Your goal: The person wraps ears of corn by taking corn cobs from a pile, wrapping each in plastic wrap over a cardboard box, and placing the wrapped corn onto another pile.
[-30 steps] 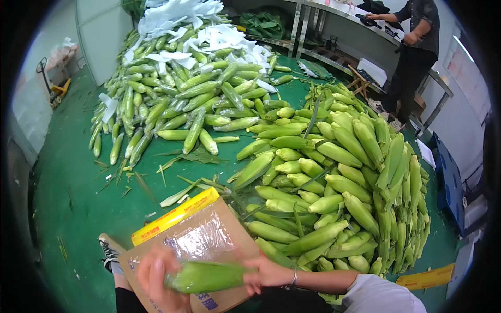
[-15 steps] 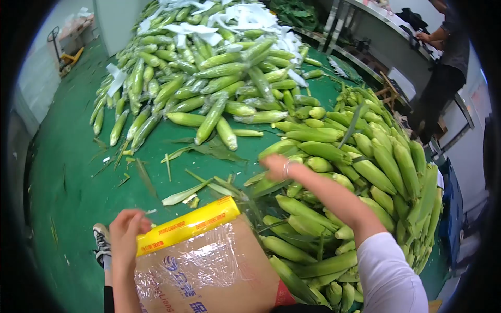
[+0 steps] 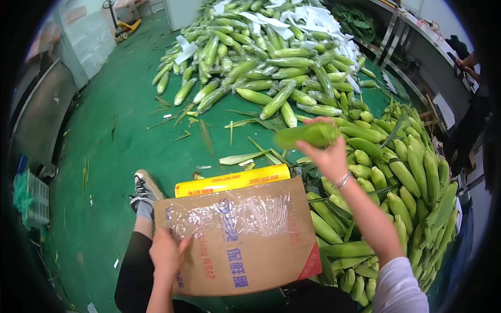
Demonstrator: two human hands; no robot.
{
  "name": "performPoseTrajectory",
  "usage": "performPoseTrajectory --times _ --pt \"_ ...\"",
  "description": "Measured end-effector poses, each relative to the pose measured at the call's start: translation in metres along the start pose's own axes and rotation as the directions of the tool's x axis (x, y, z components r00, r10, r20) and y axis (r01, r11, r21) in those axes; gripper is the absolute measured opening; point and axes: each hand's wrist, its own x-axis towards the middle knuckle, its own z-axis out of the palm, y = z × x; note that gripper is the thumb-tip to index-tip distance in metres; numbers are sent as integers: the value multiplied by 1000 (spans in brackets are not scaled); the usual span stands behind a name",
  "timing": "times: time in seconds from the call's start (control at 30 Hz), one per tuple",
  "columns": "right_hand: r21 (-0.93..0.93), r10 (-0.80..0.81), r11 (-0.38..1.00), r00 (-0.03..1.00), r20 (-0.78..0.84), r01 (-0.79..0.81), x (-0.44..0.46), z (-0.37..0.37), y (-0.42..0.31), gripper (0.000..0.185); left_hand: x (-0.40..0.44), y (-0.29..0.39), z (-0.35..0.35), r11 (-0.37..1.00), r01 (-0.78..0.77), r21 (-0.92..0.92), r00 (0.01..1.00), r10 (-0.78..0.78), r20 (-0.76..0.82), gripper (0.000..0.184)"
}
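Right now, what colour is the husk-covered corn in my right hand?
Green corn, best in head view.

Produce-packing room | wrap carton | unwrapped corn heap | wrapped corn pile

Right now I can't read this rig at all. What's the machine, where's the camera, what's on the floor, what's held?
There's no machine: two bare hands work, seen by one camera worn on the person's head, looking forward and down. The right hand holds a green ear of corn, a little blurred, above the floor. The left hand is at the left side of a cardboard box with clear film on top; a yellow roll lies along its far edge. On the green floor are two corn piles: one ahead, one right.
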Motion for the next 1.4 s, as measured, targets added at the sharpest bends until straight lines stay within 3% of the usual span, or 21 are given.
performPoseTrajectory --times 0.13,0.17,0.23,0.27,0.3,0.37,0.43,0.5,0.6,0.63,0.7,0.83,0.9,0.97,1.0,1.03,1.1,1.17,1.23,1.3,1.4 --pt "467 403 768 897 181 -439 -61 89 -31 43 15 -1 19 964 -217 155 974 225 -35 24" --pt "453 536 670 806 253 -588 -82 107 -25 49 21 -12 19 969 -51 -240 996 68 63 23" --pt "586 623 411 685 379 -698 -115 128 -21 47 36 -28 14 500 361 -787 922 -66 381 22" --pt "578 631 353 644 433 -736 -127 129 -22 46 34 -22 -10 -91 372 -924 928 68 367 20" --pt "566 636 293 599 486 -770 -136 128 -21 45 28 -5 -30 -269 259 -928 963 -7 271 19" --pt "526 669 187 500 550 -830 -144 129 -24 46 33 29 -17 -212 -11 -977 995 -101 11 16" --pt "493 717 112 414 561 -863 -142 129 -28 49 44 45 20 374 -256 -891 966 117 -229 22" --pt "300 643 421 515 567 -856 -131 107 -46 57 51 61 12 734 -656 -175 731 562 -386 48" --pt "-173 281 960 796 537 -222 -151 78 -43 45 59 63 -9 748 -662 -46 744 650 -153 70" --pt "-361 77 925 876 476 115 -151 65 -46 30 62 61 -8 741 -671 -27 738 664 -122 73" --pt "-517 -45 779 854 519 355 -148 35 -21 14 71 58 -7 716 -698 23 714 698 -62 78" --pt "-458 -62 888 997 -52 31 -93 2 -17 6 49 54 6 641 -767 39 633 765 -114 64" --pt "-69 399 913 915 -61 -402 -104 14 -20 13 7 67 -15 680 -730 -74 681 732 3 55" --pt "40 546 830 825 146 -556 -150 32 -69 20 -30 48 -4 603 -791 -104 586 795 155 60" --pt "-270 168 961 900 403 -58 -181 35 -67 29 -41 41 1 664 -679 -314 629 746 220 72" --pt "-261 81 962 835 544 77 -192 37 -79 35 -43 41 -3 603 -784 -146 612 791 -21 32" --pt "-337 88 919 726 682 206 -187 42 -88 42 -13 39 6 692 -689 -216 690 717 97 37" --pt "-555 276 803 691 668 217 -130 65 -75 41 2 52 -21 761 -637 -125 766 607 -212 71" --pt "-572 -113 647 806 581 504 -89 105 -39 48 22 62 -31 696 -713 -82 694 686 -217 62" --pt "-141 124 990 339 932 27 -52 156 -27 50 53 66 -9 629 -770 -110 637 748 -187 66" --pt "-57 76 996 297 952 -72 -55 169 -13 54 52 62 4 670 -720 -181 692 714 -107 58"
